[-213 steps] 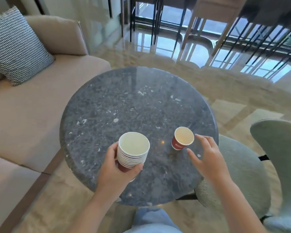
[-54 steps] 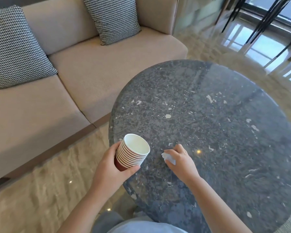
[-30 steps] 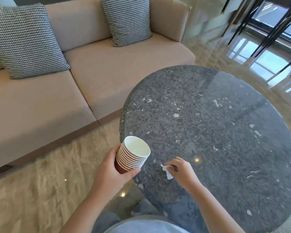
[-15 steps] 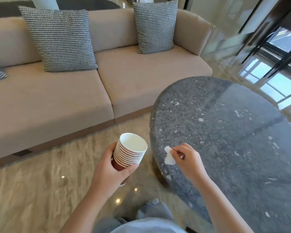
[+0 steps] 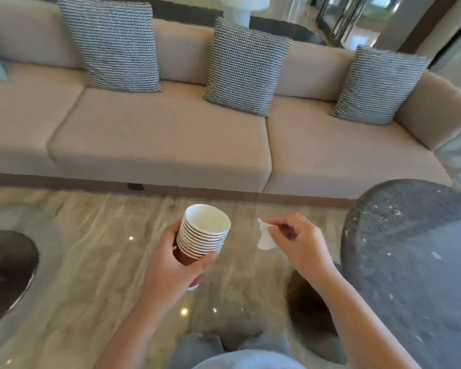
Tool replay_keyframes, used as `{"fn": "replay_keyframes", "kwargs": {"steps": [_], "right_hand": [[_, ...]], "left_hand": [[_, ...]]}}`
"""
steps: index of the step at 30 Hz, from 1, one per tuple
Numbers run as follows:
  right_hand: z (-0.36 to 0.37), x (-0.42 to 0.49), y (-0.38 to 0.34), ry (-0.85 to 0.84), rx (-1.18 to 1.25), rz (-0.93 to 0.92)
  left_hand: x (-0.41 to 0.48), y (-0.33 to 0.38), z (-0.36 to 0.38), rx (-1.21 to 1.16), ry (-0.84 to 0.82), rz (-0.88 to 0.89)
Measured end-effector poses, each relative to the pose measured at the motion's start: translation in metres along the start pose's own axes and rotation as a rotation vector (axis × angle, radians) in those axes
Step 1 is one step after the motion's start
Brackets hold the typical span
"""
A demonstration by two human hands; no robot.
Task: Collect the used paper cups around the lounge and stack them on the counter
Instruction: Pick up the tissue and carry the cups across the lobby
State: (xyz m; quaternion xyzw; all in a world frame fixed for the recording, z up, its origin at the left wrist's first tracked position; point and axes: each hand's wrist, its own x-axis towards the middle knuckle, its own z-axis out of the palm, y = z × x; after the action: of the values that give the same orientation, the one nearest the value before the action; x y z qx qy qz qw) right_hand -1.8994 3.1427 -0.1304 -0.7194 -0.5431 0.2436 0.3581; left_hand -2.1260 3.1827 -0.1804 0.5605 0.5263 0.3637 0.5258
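The left hand (image 5: pixel 171 265) is gripping a nested stack of red paper cups with white rims and white insides (image 5: pixel 204 235). The thumb is pressing across the near side and the fingers are curling round the far side. The stack is tilting a little to the right with its open mouth facing up. It is hanging in the air above the glossy beige marble floor (image 5: pixel 85 251), resting on nothing but the hand.

The right hand (image 5: pixel 301 242) is pinching a small crumpled scrap of white paper (image 5: pixel 265 237) between thumb and forefinger, with the other fingers curling loosely. The scrap is dangling just to the right of the cups, apart from them. Both bare forearms are reaching forward from the bottom edge, above blue-grey trousers (image 5: pixel 208 344).

The round desk of dark grey speckled stone (image 5: pixel 415 262) is filling the lower right corner, its curved edge lying near the right wrist. A long beige fabric sofa (image 5: pixel 160 139) is running across the upper half of the view. Three black-and-white houndstooth cushions are leaning against its back: the left cushion (image 5: pixel 112 43), the middle cushion (image 5: pixel 246 67) and the right cushion (image 5: pixel 378 86). A dark oval shape (image 5: pixel 6 275) is showing at the left edge, too blurred to identify. Small points of light are glinting on the floor.
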Motion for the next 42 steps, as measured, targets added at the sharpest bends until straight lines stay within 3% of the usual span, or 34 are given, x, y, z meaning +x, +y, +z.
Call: {"fn": "replay_keyframes", "kwargs": {"steps": [6, 17, 32, 42], "right_hand": [[0.078, 0.015, -0.073, -0.262, -0.012, -0.203], [0.240, 0.007, -0.188, -0.767, 0.006, -0.525], [0.479, -0.024, -0.372, -1.110, 0.231, -0.804], [0.542, -0.073, -0.419, -1.394, 0.229, -0.904]], "left_hand": [[-0.047, -0.019, -0.094, -0.172, 0.329, -0.082], [-0.136, -0.066, -0.203, -0.238, 0.950, -0.205], [-0.184, -0.077, -0.397, 0.000, 1.412, -0.325], [-0.221, -0.086, -0.408, -0.139, 1.713, -0.346]]}}
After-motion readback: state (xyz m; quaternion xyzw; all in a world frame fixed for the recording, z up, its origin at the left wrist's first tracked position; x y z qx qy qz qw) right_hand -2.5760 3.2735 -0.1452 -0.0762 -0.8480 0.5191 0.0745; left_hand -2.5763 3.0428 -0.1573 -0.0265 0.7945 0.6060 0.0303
